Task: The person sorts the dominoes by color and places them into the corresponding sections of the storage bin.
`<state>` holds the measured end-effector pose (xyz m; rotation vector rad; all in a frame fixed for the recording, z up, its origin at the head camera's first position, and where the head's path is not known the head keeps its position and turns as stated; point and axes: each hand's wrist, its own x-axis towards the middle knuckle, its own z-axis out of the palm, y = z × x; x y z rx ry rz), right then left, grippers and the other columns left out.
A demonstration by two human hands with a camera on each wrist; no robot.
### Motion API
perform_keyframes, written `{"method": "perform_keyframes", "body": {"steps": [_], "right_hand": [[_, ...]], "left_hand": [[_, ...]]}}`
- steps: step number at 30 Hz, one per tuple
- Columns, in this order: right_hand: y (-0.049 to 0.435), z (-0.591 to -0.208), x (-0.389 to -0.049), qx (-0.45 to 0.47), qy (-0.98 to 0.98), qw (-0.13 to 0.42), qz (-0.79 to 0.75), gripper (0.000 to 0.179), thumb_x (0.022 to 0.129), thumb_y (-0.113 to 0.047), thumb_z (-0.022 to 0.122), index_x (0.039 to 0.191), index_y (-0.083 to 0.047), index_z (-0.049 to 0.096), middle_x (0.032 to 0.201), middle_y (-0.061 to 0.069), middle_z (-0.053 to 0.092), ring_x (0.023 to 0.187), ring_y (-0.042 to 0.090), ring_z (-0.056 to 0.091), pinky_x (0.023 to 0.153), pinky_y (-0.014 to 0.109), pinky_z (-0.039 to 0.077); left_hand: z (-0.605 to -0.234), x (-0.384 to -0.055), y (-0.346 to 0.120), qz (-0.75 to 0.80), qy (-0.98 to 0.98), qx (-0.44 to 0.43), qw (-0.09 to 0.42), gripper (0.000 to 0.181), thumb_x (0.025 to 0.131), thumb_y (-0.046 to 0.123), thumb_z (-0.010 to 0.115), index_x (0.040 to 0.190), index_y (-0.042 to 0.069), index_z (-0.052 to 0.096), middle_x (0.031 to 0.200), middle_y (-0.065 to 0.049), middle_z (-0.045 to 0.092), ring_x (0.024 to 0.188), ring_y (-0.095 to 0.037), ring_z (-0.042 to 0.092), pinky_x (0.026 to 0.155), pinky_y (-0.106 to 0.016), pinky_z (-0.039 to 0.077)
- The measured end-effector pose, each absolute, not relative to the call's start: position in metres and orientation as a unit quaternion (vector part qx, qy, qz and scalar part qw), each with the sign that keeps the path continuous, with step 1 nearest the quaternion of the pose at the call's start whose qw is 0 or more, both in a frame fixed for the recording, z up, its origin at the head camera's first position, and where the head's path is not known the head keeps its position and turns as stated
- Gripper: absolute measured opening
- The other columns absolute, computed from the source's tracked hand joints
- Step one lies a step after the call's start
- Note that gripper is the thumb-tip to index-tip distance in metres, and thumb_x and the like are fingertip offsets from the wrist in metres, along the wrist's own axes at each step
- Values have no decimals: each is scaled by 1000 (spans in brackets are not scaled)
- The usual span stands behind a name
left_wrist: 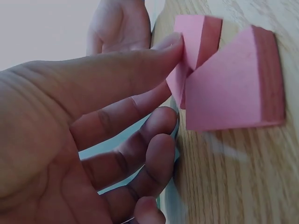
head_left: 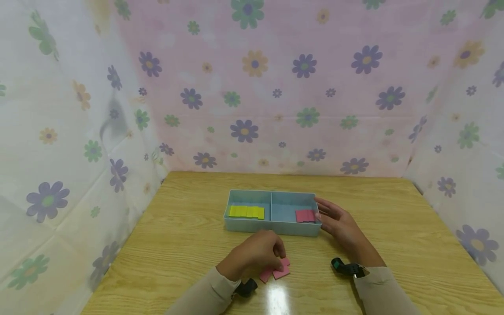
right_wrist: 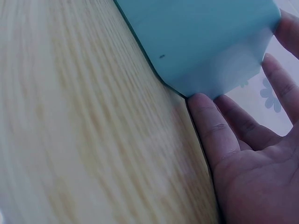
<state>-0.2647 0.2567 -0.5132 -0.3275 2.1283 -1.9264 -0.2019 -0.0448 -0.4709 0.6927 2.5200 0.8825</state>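
Near the front of the table my left hand (head_left: 257, 251) pinches a small pink sticky note pad (left_wrist: 175, 86) between thumb and index finger. Beside it on the wood lie other pink sticky note pads (left_wrist: 229, 84), partly covered by the hand in the head view. My right hand (head_left: 344, 225) touches the right end of a light blue divided box (head_left: 252, 225), its fingers fairly straight along the wall. Yellow sticky note pads (head_left: 246, 211) stand in a row in the box's left compartment. Pink pads (head_left: 305, 215) sit in the right compartment, against its right end.
The box rests on a wood-grain table (head_left: 189, 214). Flowered cloth (head_left: 275, 131) encloses the table at the back and both sides. Dark wrist devices (head_left: 247, 288) show at both sleeves.
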Motion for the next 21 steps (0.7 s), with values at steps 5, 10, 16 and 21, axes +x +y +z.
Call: {"method": "perform_keyframes", "body": {"steps": [5,10,16,21], "right_hand": [[258,-514,-264,-120,722,126,-670,66,105,-32,63,163,-26,34,168,14,31,151,38,36,102,27,54],[258,-514,-263,-123,718,126,-673,66,105,-31,63,164,-24,33,168,14,31,150,36,38,102,26,54],[258,-514,-263,-122,720,126,-672,66,105,-32,63,164,-25,33,168,14,31,151,36,37,102,26,54],[259,-514,-263,-125,720,124,-671,66,105,-32,63,164,-24,33,168,14,30,152,38,34,101,24,54]], "left_hand": [[-471,-203,-45,314,897,253,181,18,75,14,93,80,19,77,72,14,64,69,-1,56,62,-20,49],[-472,-204,-45,319,895,256,178,18,76,13,92,82,18,76,69,12,63,64,-1,55,59,-20,48],[-475,-207,-46,336,889,254,182,17,76,11,91,83,18,77,68,11,64,63,-2,56,58,-20,48],[-476,-209,-47,343,891,240,176,16,77,13,91,77,20,77,69,11,65,64,-4,56,57,-22,49]]}}
